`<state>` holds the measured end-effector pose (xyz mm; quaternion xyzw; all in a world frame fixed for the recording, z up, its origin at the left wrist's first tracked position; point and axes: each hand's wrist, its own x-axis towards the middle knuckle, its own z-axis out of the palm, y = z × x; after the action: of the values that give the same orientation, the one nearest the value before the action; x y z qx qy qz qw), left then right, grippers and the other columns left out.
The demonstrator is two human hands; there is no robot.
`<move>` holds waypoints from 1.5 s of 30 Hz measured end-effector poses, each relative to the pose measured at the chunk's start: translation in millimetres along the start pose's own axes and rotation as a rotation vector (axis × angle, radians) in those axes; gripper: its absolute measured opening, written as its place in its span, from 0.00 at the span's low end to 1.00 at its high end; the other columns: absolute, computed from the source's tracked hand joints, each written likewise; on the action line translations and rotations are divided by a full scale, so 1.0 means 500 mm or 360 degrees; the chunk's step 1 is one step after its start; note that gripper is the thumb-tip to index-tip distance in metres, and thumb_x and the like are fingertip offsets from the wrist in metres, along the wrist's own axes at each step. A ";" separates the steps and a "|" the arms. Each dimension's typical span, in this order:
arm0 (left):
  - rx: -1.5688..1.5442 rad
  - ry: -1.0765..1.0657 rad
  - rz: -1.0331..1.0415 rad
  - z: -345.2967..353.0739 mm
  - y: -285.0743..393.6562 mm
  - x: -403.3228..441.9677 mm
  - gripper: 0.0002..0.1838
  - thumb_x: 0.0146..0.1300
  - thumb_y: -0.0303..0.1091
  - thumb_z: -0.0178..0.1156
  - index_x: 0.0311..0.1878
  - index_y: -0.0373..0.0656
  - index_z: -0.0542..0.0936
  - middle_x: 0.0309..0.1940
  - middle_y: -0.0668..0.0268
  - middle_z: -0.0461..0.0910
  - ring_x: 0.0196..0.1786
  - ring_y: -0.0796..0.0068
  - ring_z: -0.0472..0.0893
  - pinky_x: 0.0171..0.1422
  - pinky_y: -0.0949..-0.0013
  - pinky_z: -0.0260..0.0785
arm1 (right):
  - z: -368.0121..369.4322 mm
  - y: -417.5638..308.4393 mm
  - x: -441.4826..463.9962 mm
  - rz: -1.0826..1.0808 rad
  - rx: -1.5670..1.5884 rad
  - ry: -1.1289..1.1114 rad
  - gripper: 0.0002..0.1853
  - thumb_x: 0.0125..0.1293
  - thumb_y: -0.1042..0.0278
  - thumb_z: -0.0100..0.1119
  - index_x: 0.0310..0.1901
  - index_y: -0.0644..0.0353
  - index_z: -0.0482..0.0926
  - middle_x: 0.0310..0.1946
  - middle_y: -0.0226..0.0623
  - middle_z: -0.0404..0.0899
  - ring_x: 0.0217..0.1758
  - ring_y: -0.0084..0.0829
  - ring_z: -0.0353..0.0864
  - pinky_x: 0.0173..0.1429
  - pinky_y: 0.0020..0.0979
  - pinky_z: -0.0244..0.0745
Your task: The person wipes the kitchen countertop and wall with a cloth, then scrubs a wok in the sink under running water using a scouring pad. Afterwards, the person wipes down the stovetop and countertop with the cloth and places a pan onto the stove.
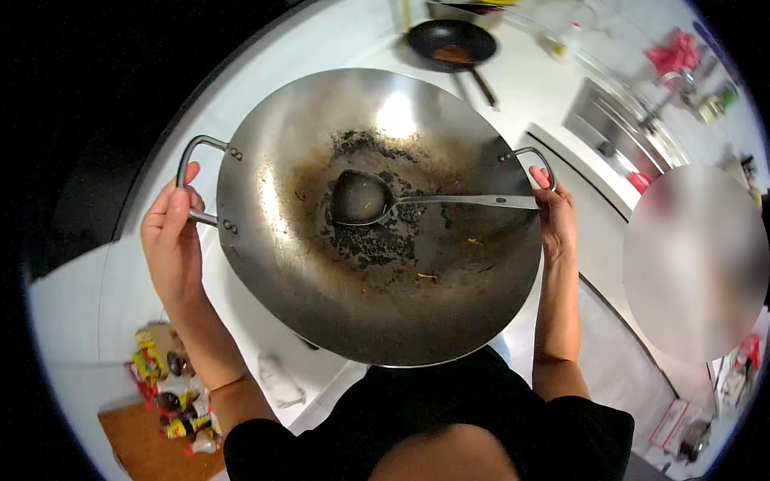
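A large steel wok [377, 313] with dark scorched patches and a few food scraps fills the middle of the view. My left hand [174, 216] is closed round its left loop handle. At the opposite side, my right hand [557, 212] grips the right loop handle, though its fingers are partly hidden. Inside the wok lies a metal ladle [457, 200], its bowl near the centre. The end of the ladle's handle reaches my right hand at the rim, and the thumb seems to press on it.
A black frying pan [451, 46] with brown residue sits on the white counter [513, 88] at the back. The sink [618, 128] is at the right rear. Several bottles and packets [176, 393] stand low on the left. A blurred area covers the right side.
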<state>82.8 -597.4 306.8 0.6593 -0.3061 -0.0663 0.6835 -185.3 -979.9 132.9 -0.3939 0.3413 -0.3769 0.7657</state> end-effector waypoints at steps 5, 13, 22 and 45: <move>-0.0080 -0.0243 0.0042 0.379 0.000 0.067 0.19 0.65 0.33 0.55 0.53 0.25 0.73 0.27 0.69 0.75 0.32 0.84 0.71 0.40 0.82 0.62 | -0.285 -0.194 0.091 -0.0182 -0.0058 0.0265 0.23 0.56 0.85 0.44 0.57 0.71 0.65 0.51 0.43 0.77 0.49 0.29 0.76 0.56 0.26 0.68; -0.0457 -0.0660 -0.0375 0.934 -0.070 0.197 0.16 0.65 0.34 0.54 0.47 0.30 0.77 0.31 0.69 0.76 0.35 0.83 0.70 0.42 0.78 0.60 | -0.711 -0.406 0.281 -0.0256 -0.0079 0.0625 0.22 0.53 0.86 0.47 0.52 0.72 0.69 0.46 0.42 0.80 0.35 0.22 0.73 0.43 0.20 0.66; -0.0466 -0.0898 -0.0910 1.303 -0.323 0.410 0.11 0.61 0.35 0.58 0.42 0.37 0.79 0.30 0.71 0.78 0.32 0.85 0.73 0.36 0.80 0.62 | -0.926 -0.461 0.519 -0.0186 0.0015 0.0754 0.21 0.50 0.88 0.42 0.49 0.71 0.68 0.45 0.45 0.76 0.39 0.32 0.76 0.45 0.27 0.72; -0.0175 -0.0906 -0.1176 1.600 -0.639 0.593 0.09 0.53 0.42 0.63 0.34 0.49 0.80 0.26 0.77 0.76 0.30 0.87 0.69 0.41 0.76 0.58 | -1.052 -0.497 0.797 0.0076 0.0009 0.0608 0.06 0.61 0.71 0.51 0.38 0.61 0.74 0.34 0.34 0.78 0.37 0.26 0.76 0.47 0.27 0.69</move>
<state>16.5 -1471.5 58.6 0.6425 -0.2223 -0.4995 0.5370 -500.8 -1599.9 16.5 -0.3047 0.4886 -0.4276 0.6968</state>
